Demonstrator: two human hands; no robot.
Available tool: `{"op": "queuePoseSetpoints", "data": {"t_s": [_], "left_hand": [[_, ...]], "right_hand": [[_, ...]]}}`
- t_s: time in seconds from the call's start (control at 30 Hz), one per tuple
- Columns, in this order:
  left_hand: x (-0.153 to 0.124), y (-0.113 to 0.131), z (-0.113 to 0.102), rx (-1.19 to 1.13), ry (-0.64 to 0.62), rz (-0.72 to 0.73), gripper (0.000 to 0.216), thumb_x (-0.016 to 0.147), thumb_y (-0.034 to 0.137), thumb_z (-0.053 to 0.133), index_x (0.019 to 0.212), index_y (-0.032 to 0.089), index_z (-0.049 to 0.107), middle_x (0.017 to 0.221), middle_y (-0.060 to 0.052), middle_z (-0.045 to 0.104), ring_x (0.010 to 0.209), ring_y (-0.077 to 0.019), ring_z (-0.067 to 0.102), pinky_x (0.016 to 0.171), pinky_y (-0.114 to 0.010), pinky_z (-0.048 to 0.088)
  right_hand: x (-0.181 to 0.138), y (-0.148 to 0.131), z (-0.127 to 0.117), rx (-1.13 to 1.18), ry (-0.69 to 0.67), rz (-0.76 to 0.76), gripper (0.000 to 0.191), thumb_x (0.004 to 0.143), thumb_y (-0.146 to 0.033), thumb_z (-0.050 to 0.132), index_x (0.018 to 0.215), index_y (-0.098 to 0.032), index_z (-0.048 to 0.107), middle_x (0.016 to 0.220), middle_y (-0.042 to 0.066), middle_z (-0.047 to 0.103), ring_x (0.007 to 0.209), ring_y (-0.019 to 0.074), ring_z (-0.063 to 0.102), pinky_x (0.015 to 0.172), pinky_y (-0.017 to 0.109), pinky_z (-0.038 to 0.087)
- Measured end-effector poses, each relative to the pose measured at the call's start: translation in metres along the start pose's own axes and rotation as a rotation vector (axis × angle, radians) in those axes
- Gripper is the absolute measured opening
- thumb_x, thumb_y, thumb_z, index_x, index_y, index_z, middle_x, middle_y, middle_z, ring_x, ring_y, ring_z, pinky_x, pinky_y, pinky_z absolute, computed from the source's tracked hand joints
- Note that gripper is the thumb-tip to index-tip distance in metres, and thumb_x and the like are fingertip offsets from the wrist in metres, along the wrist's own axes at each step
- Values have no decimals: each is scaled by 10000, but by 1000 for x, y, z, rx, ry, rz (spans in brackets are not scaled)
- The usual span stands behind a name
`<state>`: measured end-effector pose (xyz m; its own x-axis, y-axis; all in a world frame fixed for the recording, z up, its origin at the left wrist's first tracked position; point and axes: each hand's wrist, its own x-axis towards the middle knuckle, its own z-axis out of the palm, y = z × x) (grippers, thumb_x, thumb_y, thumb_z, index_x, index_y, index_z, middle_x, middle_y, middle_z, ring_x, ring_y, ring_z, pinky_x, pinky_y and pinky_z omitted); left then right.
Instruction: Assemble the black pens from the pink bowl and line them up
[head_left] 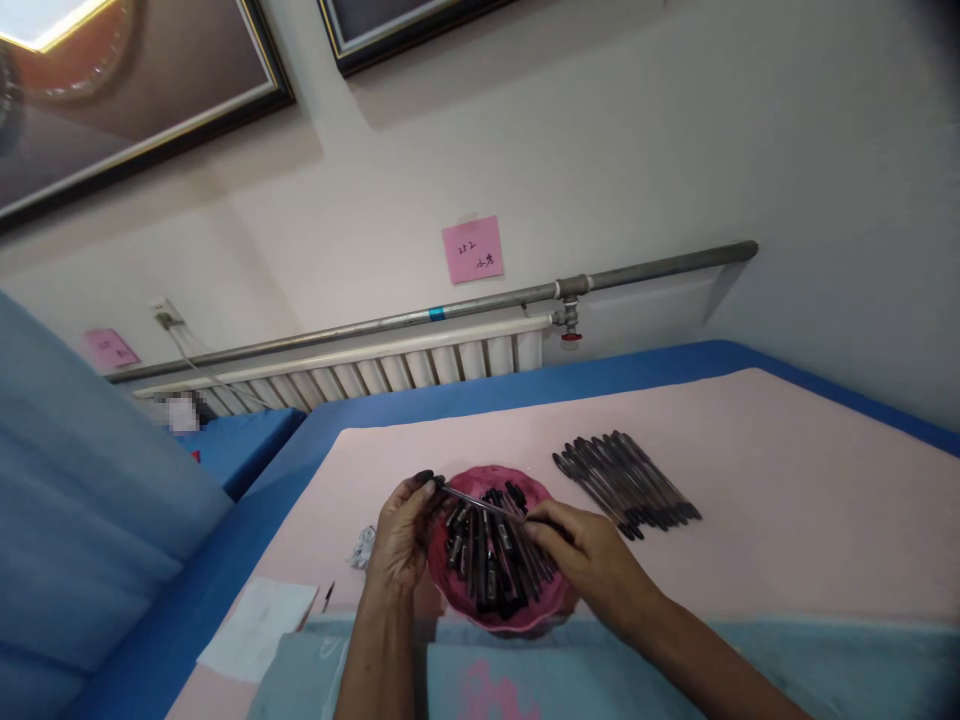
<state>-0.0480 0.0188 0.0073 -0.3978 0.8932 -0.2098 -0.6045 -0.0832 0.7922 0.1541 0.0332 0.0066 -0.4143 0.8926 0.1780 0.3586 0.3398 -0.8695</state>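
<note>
Over a pink scalloped bowl (517, 624), a slim clear-barrelled pen (480, 500) spans both my hands. My left hand (405, 525) pinches its black end, at the bowl's left rim. At the other end of the same pen, the fingers of my right hand (581, 550) are closed. Whether the left fingers also hold a loose cap is too small to tell. Inside the bowl lie many black pens and pen parts (491, 565), partly under the held pen. To the right, a neat row of black-capped pens (626, 480) lies side by side on the pink sheet.
Left of the bowl are a crumpled silvery scrap (363, 548), a small dark pen-like piece (328, 597) and a white paper (259, 625). A light-blue cloth (787, 650) covers the near edge. Behind the table stand a radiator (420, 368) and a pipe (660, 265); a blue curtain (67, 520) hangs left.
</note>
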Motion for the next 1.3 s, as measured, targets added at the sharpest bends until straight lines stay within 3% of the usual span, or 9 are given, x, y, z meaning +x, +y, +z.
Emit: {"op": "queuePoseSetpoints", "data": {"t_s": [0.3, 0.53, 1.3], "left_hand": [[-4, 1, 2, 16, -25, 4, 178, 591, 65, 682, 736, 119, 593, 687, -43, 681, 608, -127, 643, 607, -222, 534], [-3, -3, 4, 57, -26, -3, 170, 600, 83, 679, 737, 128, 588, 693, -47, 682, 633, -132, 647, 635, -240, 533], [-10, -10, 6, 111, -155, -39, 217, 560, 155, 730, 740, 125, 613, 674, -11, 666, 649, -125, 636, 701, -270, 514]], "right_hand": [[-2, -10, -2, 48, 47, 54, 238, 796, -333, 419, 706, -194, 590, 641, -6, 588, 630, 146, 534, 580, 248, 396], [-2, -5, 1, -34, 16, -31, 229, 812, -325, 411, 729, -200, 585, 640, -5, 584, 625, 148, 540, 581, 258, 408], [-4, -9, 3, -40, 28, -44, 187, 781, -272, 429, 674, -203, 566, 622, -8, 577, 611, 143, 532, 574, 263, 414]]}}
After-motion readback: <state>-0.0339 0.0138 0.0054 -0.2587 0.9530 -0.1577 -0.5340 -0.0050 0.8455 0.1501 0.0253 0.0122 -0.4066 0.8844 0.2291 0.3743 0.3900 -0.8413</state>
